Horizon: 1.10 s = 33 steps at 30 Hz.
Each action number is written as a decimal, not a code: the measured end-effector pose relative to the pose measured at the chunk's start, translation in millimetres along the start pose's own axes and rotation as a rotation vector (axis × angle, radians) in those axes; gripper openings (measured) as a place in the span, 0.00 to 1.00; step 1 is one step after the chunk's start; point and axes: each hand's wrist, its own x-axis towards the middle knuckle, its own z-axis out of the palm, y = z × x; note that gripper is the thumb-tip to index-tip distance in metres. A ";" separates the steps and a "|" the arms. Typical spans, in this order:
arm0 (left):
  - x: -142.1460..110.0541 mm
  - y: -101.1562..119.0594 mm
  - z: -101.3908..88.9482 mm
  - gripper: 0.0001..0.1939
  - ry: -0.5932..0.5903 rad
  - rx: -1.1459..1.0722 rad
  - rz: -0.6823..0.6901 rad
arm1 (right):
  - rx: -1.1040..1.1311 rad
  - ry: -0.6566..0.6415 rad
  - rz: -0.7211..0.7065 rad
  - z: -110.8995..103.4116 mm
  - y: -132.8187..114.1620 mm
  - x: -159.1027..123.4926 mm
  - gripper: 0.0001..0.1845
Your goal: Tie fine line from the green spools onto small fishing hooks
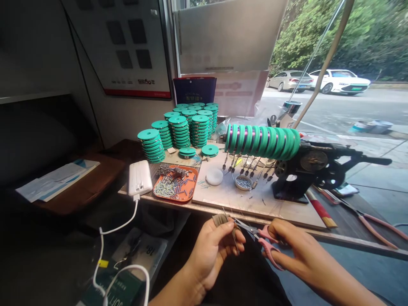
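My left hand [208, 250] is closed on a small brownish bundle [219, 219], pinched between thumb and fingers. Thin strands stick out of it; its exact kind is too small to make out. With its fingers through the handle loops, my right hand [293, 248] holds pink-handled scissors [265, 234]. Their blades are slightly apart and point left, at the bundle beside my left fingertips. Both hands are just in front of the table's edge. Beyond them, several weighted lines hang from a row of green spools [263, 142] on a black hand-cranked winder [314, 163].
Stacks of green spools [199, 127] stand at the back. An orange tray [191, 193] of small metal parts, a white round lid [214, 177] and a small bowl [243, 182] lie nearer. Pink-handled pliers [366, 216] rest right. A white power bank [140, 178] trails a cable left.
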 end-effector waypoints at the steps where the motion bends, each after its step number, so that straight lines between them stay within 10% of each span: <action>1: 0.0 0.1 0.0 0.06 -0.002 -0.003 0.000 | 0.007 -0.010 0.006 0.1 -0.1 0.6 0.05; 20: -0.5 0.9 0.9 0.06 0.014 0.005 -0.002 | 0.461 -0.333 0.201 -3.0 -11.0 9.4 0.10; 33: -0.1 0.9 1.3 0.08 0.042 0.027 0.006 | 0.434 -0.259 0.158 -3.6 -15.0 3.7 0.12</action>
